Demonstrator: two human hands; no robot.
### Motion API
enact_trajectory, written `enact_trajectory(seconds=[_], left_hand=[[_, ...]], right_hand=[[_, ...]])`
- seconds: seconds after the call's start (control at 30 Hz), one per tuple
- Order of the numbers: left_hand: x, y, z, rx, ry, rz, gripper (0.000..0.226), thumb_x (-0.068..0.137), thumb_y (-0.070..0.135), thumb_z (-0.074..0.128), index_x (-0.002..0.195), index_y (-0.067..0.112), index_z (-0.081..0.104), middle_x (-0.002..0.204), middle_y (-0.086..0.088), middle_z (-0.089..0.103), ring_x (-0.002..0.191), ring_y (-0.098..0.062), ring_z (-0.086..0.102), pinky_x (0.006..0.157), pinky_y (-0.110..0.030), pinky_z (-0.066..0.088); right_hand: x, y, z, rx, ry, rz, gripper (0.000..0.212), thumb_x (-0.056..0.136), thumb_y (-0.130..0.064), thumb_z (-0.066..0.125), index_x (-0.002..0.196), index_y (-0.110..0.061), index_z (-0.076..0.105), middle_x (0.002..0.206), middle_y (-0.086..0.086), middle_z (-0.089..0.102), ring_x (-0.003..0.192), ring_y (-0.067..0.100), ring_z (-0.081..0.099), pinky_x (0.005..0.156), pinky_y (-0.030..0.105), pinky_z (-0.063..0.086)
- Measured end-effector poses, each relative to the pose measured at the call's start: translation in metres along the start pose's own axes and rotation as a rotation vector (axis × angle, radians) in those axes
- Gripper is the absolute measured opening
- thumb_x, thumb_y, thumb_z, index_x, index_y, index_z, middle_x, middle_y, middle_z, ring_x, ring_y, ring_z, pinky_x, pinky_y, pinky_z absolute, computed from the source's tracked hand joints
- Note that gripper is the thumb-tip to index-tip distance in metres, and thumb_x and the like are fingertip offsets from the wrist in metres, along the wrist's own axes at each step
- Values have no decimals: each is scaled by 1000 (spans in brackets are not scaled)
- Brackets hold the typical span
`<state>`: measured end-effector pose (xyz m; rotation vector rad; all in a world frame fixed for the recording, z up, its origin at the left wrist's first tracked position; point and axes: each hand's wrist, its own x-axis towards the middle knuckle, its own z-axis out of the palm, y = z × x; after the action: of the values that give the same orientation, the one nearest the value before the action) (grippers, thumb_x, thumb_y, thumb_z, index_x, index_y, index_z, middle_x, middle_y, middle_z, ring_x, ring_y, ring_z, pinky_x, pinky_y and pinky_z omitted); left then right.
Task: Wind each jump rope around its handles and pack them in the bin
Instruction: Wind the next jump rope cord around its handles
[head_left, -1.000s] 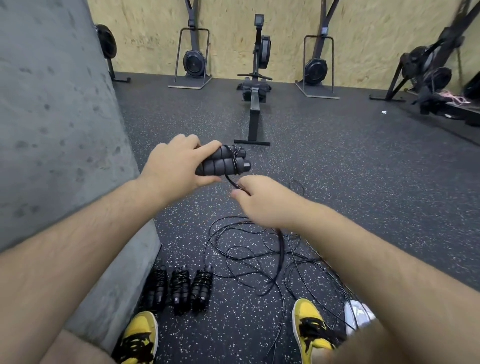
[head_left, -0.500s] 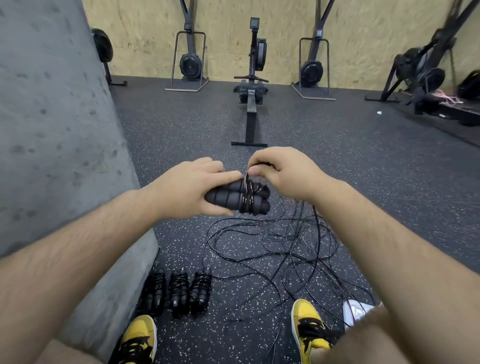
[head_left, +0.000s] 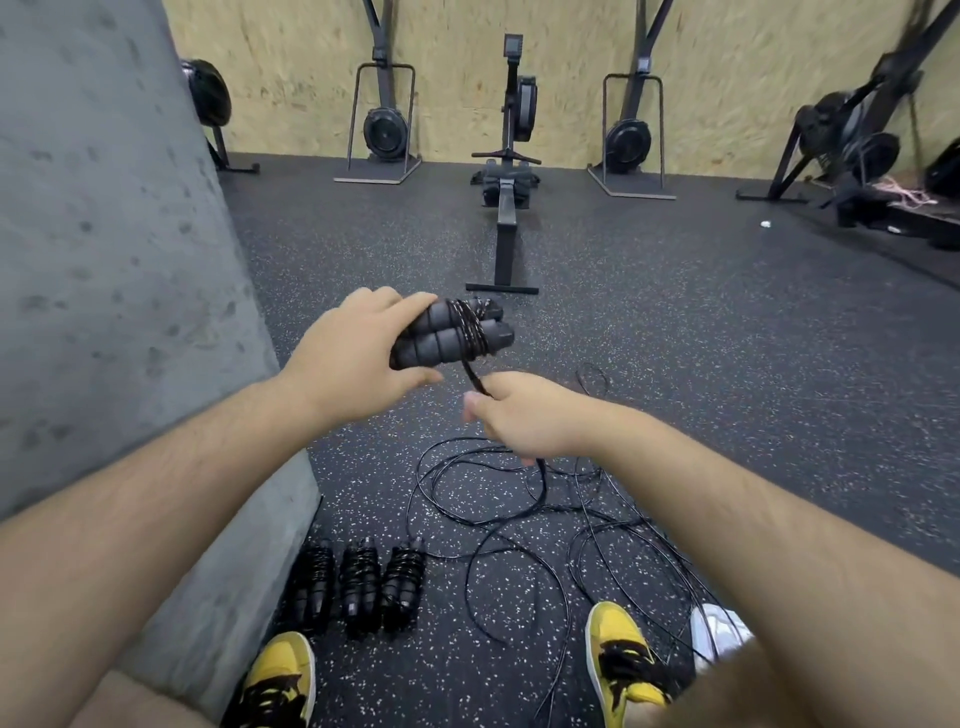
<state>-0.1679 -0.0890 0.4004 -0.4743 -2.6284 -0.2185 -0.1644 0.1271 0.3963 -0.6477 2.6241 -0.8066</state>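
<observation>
On the speckled floor (head_left: 649, 322), loose rope (head_left: 519, 525) lies tangled beside three wound ropes (head_left: 361, 584). The left hand (head_left: 353, 358) grips the paired handles (head_left: 449, 335); the right hand (head_left: 524, 415), above them half a second ago, now pinches the cord below. No bin shows.

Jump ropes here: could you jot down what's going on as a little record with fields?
place: gym floor, dark speckled rubber
left hand: grips paired handles, a few turns of cord around them
right hand: pinches the rope just below the handles
loose rope: tangled loops on floor
wound ropes: three bundles side by side beside the grey block
bin: not in view
background: rowing machine
</observation>
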Motion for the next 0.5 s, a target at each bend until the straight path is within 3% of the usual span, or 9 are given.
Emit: enact_trajectory(seconds=[0.1, 0.2, 0.37, 0.5], left_hand=[[2, -4, 2, 114, -61, -38, 78, 77, 57, 76, 144, 31, 45, 118, 1, 58, 110, -27, 51, 88, -41, 46], [1, -6, 5, 208, -131, -19, 77, 77, 58, 75, 144, 33, 46, 119, 3, 58, 111, -26, 51, 86, -40, 45], [0, -8, 6, 126, -177, 129, 76, 70, 51, 84, 137, 36, 53, 108, 7, 60, 101, -24, 52, 83, -41, 49], [-6, 0, 3, -39, -235, 279, 77, 66, 49, 86, 134, 31, 56, 106, 7, 61, 96, -20, 51, 84, -37, 46]], right_hand=[[-11, -11, -4, -85, -12, -21, 28, 104, -35, 44, 107, -14, 62, 81, 2, 60, 65, 19, 57, 63, 32, 46], [-22, -22, -11, -189, 67, -103, 22, 102, -31, 47, 92, -17, 60, 77, -2, 59, 70, 17, 56, 58, 27, 40], [-27, -22, -24, -503, 320, -266, 21, 103, -34, 43, 98, -21, 59, 93, 0, 65, 88, 26, 58, 69, 35, 42], [-14, -6, -41, -521, 418, -336, 20, 101, -41, 49, 105, -30, 65, 100, -8, 67, 97, 19, 59, 80, 37, 48]])
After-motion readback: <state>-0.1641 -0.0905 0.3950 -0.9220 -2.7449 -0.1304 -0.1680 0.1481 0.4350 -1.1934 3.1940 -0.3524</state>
